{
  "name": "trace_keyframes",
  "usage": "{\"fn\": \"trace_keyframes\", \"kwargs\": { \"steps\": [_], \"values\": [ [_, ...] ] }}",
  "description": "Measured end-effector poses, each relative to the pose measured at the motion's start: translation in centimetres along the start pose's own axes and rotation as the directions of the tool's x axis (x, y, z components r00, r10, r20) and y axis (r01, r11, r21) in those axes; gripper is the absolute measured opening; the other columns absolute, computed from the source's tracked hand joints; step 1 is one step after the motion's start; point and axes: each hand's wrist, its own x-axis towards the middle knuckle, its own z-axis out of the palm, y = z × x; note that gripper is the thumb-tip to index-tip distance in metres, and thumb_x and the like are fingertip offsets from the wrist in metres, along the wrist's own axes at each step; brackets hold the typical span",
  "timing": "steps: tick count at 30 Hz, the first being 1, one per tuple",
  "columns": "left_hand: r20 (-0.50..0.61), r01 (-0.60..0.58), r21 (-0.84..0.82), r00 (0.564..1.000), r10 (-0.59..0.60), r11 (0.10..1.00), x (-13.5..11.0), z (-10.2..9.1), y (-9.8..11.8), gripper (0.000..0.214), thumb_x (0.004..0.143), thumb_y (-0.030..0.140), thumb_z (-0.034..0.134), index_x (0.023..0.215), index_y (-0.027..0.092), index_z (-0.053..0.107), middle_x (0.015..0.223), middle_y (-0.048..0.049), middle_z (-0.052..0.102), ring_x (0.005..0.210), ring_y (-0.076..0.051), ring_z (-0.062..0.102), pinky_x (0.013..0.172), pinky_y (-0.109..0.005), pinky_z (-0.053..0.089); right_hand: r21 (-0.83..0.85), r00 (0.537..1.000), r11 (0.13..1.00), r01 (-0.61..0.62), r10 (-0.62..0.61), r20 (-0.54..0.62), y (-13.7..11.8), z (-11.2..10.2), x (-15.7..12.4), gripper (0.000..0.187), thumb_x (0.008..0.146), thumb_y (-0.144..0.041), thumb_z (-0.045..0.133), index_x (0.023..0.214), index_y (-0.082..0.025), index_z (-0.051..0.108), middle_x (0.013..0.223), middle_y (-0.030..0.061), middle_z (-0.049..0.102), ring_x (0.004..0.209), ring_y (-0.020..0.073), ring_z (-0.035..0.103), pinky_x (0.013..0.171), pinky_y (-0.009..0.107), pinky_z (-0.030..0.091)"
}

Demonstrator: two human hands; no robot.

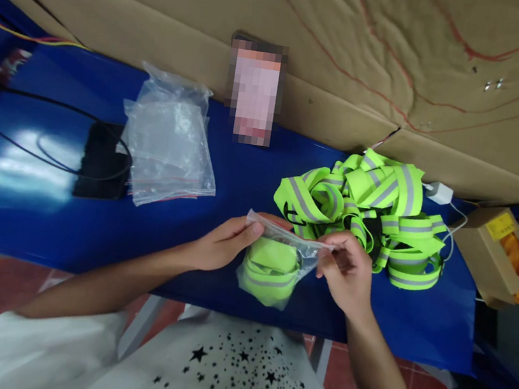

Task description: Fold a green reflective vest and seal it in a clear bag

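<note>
A clear zip bag [305, 260] hangs between my two hands near the table's front edge. Inside it lies a folded neon-yellow reflective strap [271, 267] with a grey stripe. My left hand [229, 236] is closed on the bag's upper left corner, the thumb lying on the plastic. At the upper right corner, my right hand [348, 268] pinches the bag's top edge. Just beyond the right hand is a heap of loose neon-yellow reflective straps [407, 189], with some black parts among them.
A stack of clear zip bags [166, 149] lies left on the blue table [237, 178]. Beside it are a black flat object [100, 162] and a black cable. A blurred-out phone-like object [255, 91] leans against the cardboard [179, 9]. At right stand a white plug [440, 193] and a cardboard box [497, 254].
</note>
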Motion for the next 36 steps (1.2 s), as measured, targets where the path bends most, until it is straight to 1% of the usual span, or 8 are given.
{"fn": "trace_keyframes", "kwargs": {
  "steps": [6, 8, 11, 15, 21, 27, 32, 36],
  "values": [
    [0.049, -0.046, -0.013, 0.998, 0.047, 0.999, -0.2, 0.1, -0.7, 0.043, 0.108, 0.045, 0.045, 0.135, 0.021, 0.068, 0.139, -0.0106, 0.068, 0.122, -0.02, 0.067, 0.11, -0.028, 0.049, -0.042, 1.0, 0.999, -0.012, 0.012, 0.011, -0.2, 0.3, 0.0, 0.007, 0.092, -0.019, 0.062, 0.087, -0.022, 0.059, 0.072, -0.0037, 0.058, 0.054, 0.0089, 0.051, 0.048, 0.021, 0.042],
    [0.096, -0.077, -0.05, 0.992, 0.082, 0.996, -0.3, 0.2, -0.8, 0.041, 0.107, 0.044, 0.048, 0.139, 0.024, 0.065, 0.143, -0.0097, 0.066, 0.126, -0.02, 0.066, 0.11, -0.028, 0.05, -0.042, 1.0, 0.999, -0.009, 0.01, 0.023, -0.3, 0.3, 0.0, 0.006, 0.09, -0.018, 0.061, 0.088, -0.022, 0.059, 0.073, -0.0035, 0.059, 0.056, 0.0094, 0.052, 0.049, 0.021, 0.042],
    [0.173, -0.101, -0.115, 0.977, 0.12, 0.988, -0.3, 0.3, -1.0, 0.051, 0.098, 0.039, 0.067, 0.148, 0.029, 0.057, 0.15, -0.0103, 0.059, 0.13, -0.024, 0.064, 0.109, -0.032, 0.053, -0.072, 0.999, 0.997, 0.028, -0.026, 0.021, -0.3, 0.3, 0.0, 0.01, 0.087, -0.013, 0.061, 0.086, -0.022, 0.058, 0.071, -0.0044, 0.057, 0.059, 0.0096, 0.052, 0.052, 0.021, 0.042],
    [0.188, -0.156, -0.055, 0.968, 0.164, 0.986, -0.4, 0.3, -1.3, 0.072, 0.081, 0.026, 0.086, 0.147, 0.029, 0.057, 0.157, -0.0117, 0.052, 0.136, -0.029, 0.06, 0.111, -0.039, 0.053, -0.072, 0.998, 0.996, 0.044, -0.041, 0.041, -0.3, 0.2, -0.1, 0.013, 0.086, -0.01, 0.061, 0.088, -0.022, 0.059, 0.075, -0.0045, 0.059, 0.062, 0.0094, 0.052, 0.056, 0.021, 0.042],
    [0.217, -0.176, -0.005, 0.961, 0.173, 0.984, -0.4, 0.6, -1.4, 0.084, 0.079, 0.018, 0.086, 0.153, 0.033, 0.05, 0.158, -0.011, 0.051, 0.136, -0.028, 0.06, 0.111, -0.038, 0.054, -0.117, 0.995, 0.992, 0.055, -0.045, 0.084, -0.6, 0.2, 0.0, 0.013, 0.086, -0.011, 0.062, 0.086, -0.023, 0.057, 0.074, -0.0056, 0.056, 0.06, 0.0081, 0.049, 0.056, 0.021, 0.039],
    [0.247, -0.224, 0.053, 0.947, 0.205, 0.973, -0.3, 1.0, -1.1, 0.072, 0.081, 0.02, 0.085, 0.147, 0.029, 0.057, 0.161, -0.0132, 0.047, 0.141, -0.032, 0.055, 0.114, -0.045, 0.052, -0.155, 0.993, 0.987, 0.046, -0.028, 0.116, -0.8, 0.0, 0.0, 0.014, 0.084, -0.011, 0.064, 0.085, -0.023, 0.056, 0.072, -0.0065, 0.053, 0.056, 0.0075, 0.043, 0.053, 0.022, 0.034],
    [0.281, -0.252, 0.133, 0.937, 0.207, 0.959, -0.1, 1.0, -0.9, 0.077, 0.081, 0.02, 0.084, 0.151, 0.026, 0.052, 0.159, -0.0164, 0.05, 0.138, -0.033, 0.059, 0.114, -0.048, 0.052, -0.203, 0.973, 0.979, 0.03, 0.017, 0.229, -1.3, -0.9, 0.3, 0.01, 0.085, -0.014, 0.065, 0.089, -0.023, 0.061, 0.074, -0.0052, 0.058, 0.06, 0.0087, 0.051, 0.057, 0.022, 0.039],
    [0.256, -0.266, 0.19, 0.943, 0.214, 0.945, -0.2, 0.7, -1.0, 0.072, 0.082, 0.023, 0.084, 0.149, 0.027, 0.056, 0.16, -0.0141, 0.048, 0.141, -0.032, 0.056, 0.119, -0.049, 0.046, -0.191, 0.962, 0.981, -0.016, 0.067, 0.264, -1.5, -2.0, 0.6, 0.006, 0.088, -0.017, 0.065, 0.09, -0.023, 0.063, 0.076, -0.0041, 0.06, 0.064, 0.0097, 0.053, 0.057, 0.022, 0.041]
  ]
}}
